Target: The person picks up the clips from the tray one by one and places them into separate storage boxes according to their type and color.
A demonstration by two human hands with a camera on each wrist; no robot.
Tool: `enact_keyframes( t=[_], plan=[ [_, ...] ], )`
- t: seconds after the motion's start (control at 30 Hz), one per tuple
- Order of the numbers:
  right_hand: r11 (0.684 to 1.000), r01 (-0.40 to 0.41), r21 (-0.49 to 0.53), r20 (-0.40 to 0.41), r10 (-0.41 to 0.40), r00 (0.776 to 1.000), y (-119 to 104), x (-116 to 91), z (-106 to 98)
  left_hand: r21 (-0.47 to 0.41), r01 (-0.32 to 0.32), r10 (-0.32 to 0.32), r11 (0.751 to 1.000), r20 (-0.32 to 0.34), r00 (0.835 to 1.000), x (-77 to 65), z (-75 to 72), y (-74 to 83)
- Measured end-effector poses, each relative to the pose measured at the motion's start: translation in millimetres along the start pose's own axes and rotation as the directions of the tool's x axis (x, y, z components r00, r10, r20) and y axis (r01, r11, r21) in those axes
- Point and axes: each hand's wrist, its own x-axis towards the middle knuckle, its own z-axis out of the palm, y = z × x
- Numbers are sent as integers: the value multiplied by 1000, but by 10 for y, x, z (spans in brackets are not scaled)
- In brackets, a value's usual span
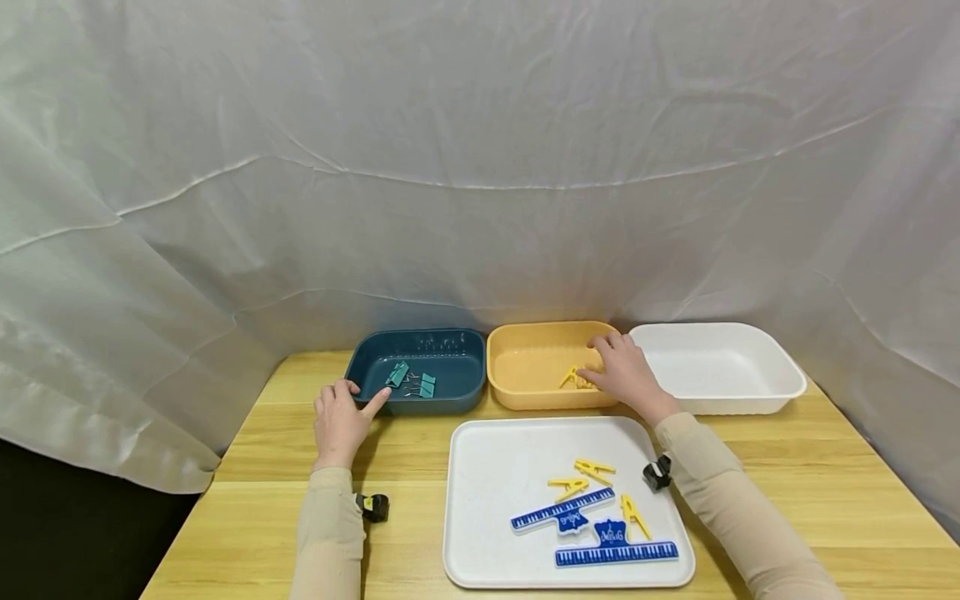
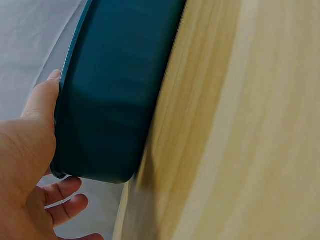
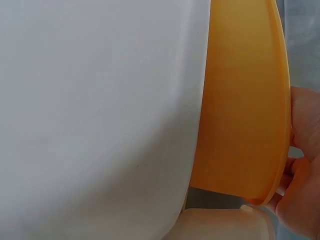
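My left hand (image 1: 341, 423) rests at the near left corner of a dark teal box (image 1: 483, 375), thumb spread along its front rim and fingers by its left end. Two teal binder clips (image 1: 427, 385) lie inside that box. Over the right part of a yellow-orange box (image 1: 510, 400), my right hand (image 1: 627, 373) reaches in with thumb and forefinger apart. Yellow clothespins (image 1: 570, 377) lie on the box floor right by the thumb tip. In the right wrist view, the front wall of the orange box (image 3: 240, 110) hides most of the fingers.
A white box (image 1: 712, 367) stands right of the orange one. In front, a white tray (image 1: 487, 500) carries several yellow clothespins (image 1: 633, 517) and two blue piano-pattern ruler clips (image 1: 617, 553). A pale curtain (image 1: 480, 233) hangs behind the wooden table (image 1: 405, 533).
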Motion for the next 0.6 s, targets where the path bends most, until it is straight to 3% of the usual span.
enact_keyframes(
  t=[0.3,0.6],
  plan=[
    [997,68,35,-53,-66,996,26,-101,-61,7,-2,2,1000,-5,1000,6,1,6],
    [996,48,80,-45,-45,998,13,-244,-139,4,-7,7,1000,8,1000,12,3,6]
  ],
)
